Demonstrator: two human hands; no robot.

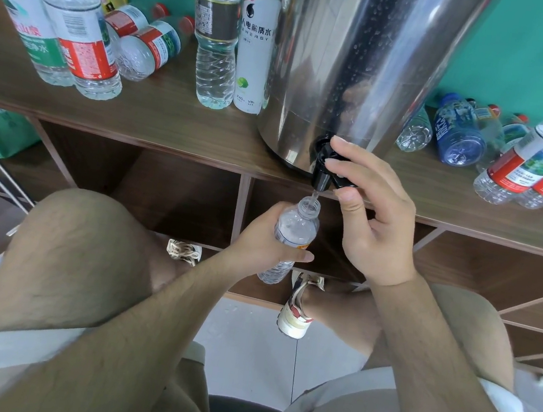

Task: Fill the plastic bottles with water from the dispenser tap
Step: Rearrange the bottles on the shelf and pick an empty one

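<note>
Setting: a plain indoor room serving as a makeshift water station, no fitted kitchen in sight. Steel dispenser on a low wooden shelf unit; open cubbyholes under it; teal wall behind it; plastic bottles crowding both its sides; pale floor tiles below, where I sit.

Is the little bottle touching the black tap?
Apart. The head view shows a gap below the black plastic tap, crossed by water, above the small clear plastic bottle.
</note>
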